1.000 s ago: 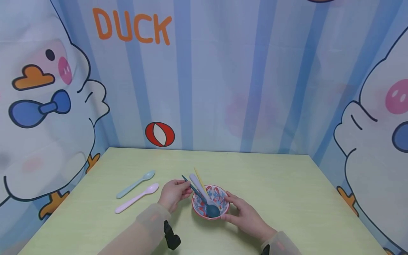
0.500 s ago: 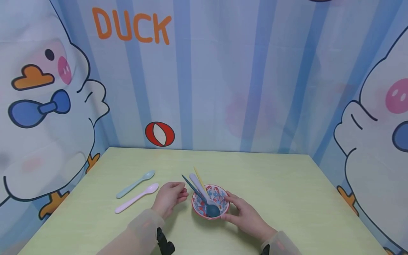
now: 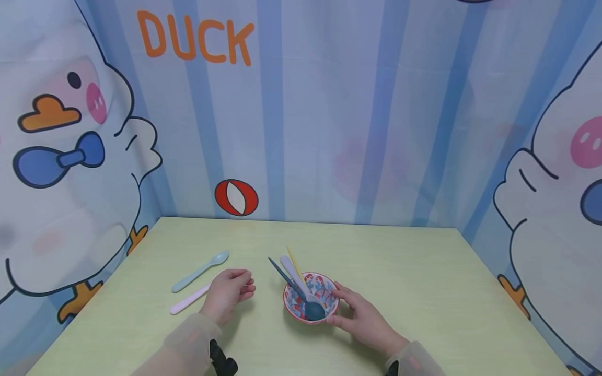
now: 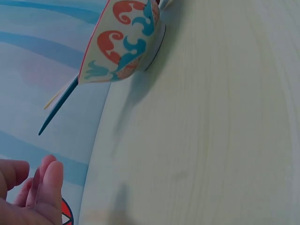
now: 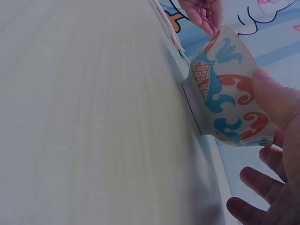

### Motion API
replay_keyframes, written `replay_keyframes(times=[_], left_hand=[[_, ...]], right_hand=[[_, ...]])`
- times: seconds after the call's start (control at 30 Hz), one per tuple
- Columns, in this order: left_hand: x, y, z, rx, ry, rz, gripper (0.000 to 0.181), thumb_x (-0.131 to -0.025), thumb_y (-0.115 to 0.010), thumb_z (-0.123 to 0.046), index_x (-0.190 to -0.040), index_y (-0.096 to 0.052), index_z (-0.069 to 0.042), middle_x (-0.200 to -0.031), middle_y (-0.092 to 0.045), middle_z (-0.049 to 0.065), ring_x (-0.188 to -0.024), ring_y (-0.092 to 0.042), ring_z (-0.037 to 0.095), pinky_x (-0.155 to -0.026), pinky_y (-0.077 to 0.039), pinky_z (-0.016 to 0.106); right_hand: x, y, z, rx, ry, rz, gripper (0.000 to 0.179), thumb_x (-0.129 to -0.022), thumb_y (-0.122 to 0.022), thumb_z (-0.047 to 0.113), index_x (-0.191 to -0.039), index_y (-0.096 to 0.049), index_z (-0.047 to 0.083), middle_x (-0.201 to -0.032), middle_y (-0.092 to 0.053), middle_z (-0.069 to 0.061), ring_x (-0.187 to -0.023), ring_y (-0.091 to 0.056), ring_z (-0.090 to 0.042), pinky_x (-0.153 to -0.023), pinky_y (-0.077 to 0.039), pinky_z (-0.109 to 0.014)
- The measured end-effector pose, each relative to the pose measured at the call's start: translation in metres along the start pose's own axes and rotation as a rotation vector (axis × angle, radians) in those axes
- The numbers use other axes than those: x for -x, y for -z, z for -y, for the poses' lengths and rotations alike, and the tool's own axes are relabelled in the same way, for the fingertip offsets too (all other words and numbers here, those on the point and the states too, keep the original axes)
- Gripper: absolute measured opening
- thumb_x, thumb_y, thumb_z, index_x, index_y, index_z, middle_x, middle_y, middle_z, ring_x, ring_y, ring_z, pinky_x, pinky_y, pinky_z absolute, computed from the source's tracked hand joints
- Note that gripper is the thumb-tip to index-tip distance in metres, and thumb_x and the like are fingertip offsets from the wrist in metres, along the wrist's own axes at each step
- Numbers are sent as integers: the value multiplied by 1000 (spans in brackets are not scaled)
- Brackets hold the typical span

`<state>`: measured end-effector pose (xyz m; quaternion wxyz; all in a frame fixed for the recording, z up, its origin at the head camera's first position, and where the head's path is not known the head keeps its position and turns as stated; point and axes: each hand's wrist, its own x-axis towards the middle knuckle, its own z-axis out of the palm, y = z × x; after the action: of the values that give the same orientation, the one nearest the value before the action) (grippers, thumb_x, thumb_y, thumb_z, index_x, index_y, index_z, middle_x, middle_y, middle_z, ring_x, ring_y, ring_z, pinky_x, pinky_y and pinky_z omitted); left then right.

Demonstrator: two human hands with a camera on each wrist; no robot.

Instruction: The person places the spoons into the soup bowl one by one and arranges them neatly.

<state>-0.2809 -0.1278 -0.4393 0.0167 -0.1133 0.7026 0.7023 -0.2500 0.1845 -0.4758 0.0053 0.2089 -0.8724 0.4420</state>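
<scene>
A patterned bowl (image 3: 290, 308) with a red rim stands on the table, its outside painted in red and blue. Leaning in it are a dark teal spoon (image 3: 314, 311), a pale lilac spoon (image 3: 287, 262) and a thin yellow handle (image 3: 291, 255). My right hand (image 3: 362, 318) holds the bowl's near right side, the thumb (image 5: 274, 98) at the rim. Left of the bowl, my left hand (image 3: 228, 292) is in the air with loosely bent fingers and nothing in them. It covers the bowl end of a pink spoon (image 3: 188, 301). Beyond that spoon lies a light blue spoon (image 3: 199, 271).
The pale yellow-green table (image 3: 400, 271) reaches back to a striped blue curtain (image 3: 324, 104) with duck pictures. Its far edge and both sides border this cloth. A black strap (image 3: 222, 360) is on my left wrist.
My left hand has let go of the teal spoon's handle and moved left, coming over the end of the pink spoon. The right hand and the bowl stay in place.
</scene>
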Motion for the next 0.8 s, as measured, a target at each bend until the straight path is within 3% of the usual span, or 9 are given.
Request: replay_keyframes(times=[0.3,0.8], left_hand=[[1,29,-1,-42,-13,-29,38,-99,-55,-17,-128,-47,7,-116,-57,24,-84,-63,17,-74,-55,25],[-1,57,-1,-123,-34,-70,41,-100,-53,-17,-130,-43,9,-118,-56,27,-80,-62,16,-71,-55,24]], right_hand=[[-1,1,0,-3,3,0,73,-81,-74,44,-138,-50,5,-151,-36,-11,-138,-32,-36,-104,-34,-53],[-1,0,-2,-10,10,5,73,-80,-74,44,-138,-50,5,-151,-36,-11,-138,-31,-35,-104,-34,-52]])
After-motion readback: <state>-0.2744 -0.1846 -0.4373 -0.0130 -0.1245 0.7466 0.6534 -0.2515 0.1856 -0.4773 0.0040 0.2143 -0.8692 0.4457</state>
